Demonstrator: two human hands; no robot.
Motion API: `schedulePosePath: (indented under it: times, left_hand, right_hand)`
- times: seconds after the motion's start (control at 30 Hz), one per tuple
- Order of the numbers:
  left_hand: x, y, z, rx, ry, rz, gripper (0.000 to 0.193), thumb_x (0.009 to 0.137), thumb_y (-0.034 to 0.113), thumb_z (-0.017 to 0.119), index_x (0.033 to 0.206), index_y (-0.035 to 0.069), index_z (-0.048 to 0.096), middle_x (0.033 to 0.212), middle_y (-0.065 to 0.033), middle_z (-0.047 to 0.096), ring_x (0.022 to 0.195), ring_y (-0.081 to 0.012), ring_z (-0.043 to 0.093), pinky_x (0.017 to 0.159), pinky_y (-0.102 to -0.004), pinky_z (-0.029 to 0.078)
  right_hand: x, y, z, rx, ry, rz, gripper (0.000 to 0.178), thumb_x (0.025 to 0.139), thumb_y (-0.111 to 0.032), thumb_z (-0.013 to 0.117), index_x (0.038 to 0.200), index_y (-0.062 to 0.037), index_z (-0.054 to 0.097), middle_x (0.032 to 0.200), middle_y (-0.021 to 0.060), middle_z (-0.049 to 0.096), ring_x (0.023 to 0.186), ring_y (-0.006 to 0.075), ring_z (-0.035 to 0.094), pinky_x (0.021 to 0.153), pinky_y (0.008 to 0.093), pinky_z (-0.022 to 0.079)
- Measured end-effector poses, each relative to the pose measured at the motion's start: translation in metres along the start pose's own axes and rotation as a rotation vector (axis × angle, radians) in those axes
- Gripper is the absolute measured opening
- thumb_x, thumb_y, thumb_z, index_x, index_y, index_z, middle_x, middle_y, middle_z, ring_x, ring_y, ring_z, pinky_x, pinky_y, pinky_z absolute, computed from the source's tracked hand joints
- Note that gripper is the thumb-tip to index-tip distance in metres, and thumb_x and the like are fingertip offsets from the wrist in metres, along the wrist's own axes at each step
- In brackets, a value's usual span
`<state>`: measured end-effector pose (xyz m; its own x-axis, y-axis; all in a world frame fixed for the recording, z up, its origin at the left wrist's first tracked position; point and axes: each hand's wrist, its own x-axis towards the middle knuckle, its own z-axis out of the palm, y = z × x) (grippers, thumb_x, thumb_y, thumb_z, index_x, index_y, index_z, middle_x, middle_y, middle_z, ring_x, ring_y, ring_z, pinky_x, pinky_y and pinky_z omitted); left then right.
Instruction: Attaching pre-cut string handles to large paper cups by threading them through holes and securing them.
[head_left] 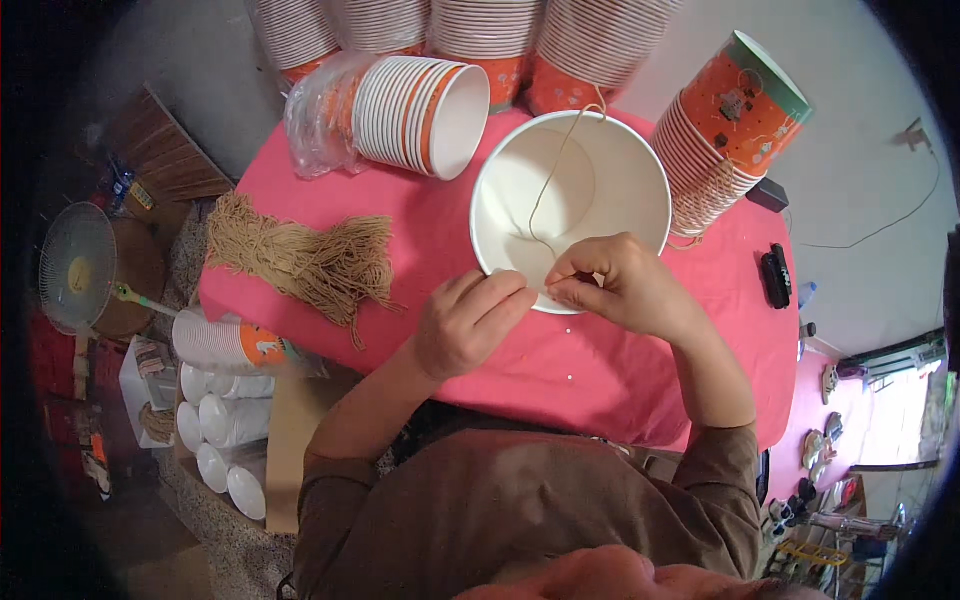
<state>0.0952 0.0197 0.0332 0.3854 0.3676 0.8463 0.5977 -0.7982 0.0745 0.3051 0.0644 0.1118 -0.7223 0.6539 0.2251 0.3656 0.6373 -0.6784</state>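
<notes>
A large white paper bucket (630, 180) stands in front of me on the pink-covered table, its mouth facing up. A thin tan cord (552, 180) comes over its far rim and runs down across the inside toward the near rim. My right hand (625, 290) pinches the cord's near end at that rim, thumb and forefinger together. Just left of it, my left hand (472, 325) is closed on the near rim of the bucket, its fingertips close to the right hand's; the thumb is hidden. A bundle of tan cords (300, 250) lies to the left.
Nested paper buckets (420, 115) lie at the back left, and tall stacks (480, 35) rise behind. On the right stands an orange-and-green bucket stack (730, 120) with cords hanging on it. A black marker (776, 275) lies at the right edge. A cardboard box (300, 430) holds wrapped white buckets.
</notes>
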Motion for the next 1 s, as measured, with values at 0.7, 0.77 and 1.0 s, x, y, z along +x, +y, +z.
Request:
schedulePosePath:
  times: [0.7,0.77,1.0]
  left_hand:
    - [-0.003,-0.003,0.000,-0.022,-0.005,-0.032,0.024,0.071,0.007,0.064,0.095,0.001,0.065,0.096,-0.0082,0.061,0.072,-0.0217,0.059,0.060,-0.0317,0.051]
    - [-0.001,-0.002,0.000,-0.020,-0.002,-0.036,0.024,0.071,0.007,0.064,0.095,0.001,0.065,0.096,-0.0082,0.061,0.072,-0.0216,0.059,0.060,-0.0317,0.051]
    - [0.002,-0.006,0.004,-0.021,0.005,-0.041,0.024,0.072,0.007,0.066,0.095,0.002,0.065,0.096,-0.0078,0.060,0.073,-0.0215,0.060,0.060,-0.0315,0.051]
  right_hand:
    - [0.005,0.002,0.009,-0.254,0.071,0.052,0.015,0.078,-0.019,0.071,0.073,-0.0056,0.067,0.068,0.0145,0.064,0.063,0.0326,0.063,0.057,0.0430,0.048]
    - [0.005,0.000,0.007,-0.279,0.063,0.059,0.016,0.078,-0.020,0.071,0.073,-0.0055,0.067,0.067,0.0149,0.064,0.063,0.0331,0.063,0.057,0.0435,0.048]
    - [0.005,0.006,0.009,-0.299,0.066,-0.002,0.016,0.078,-0.013,0.072,0.072,-0.0008,0.064,0.063,0.0135,0.061,0.056,0.0264,0.060,0.051,0.0362,0.044]
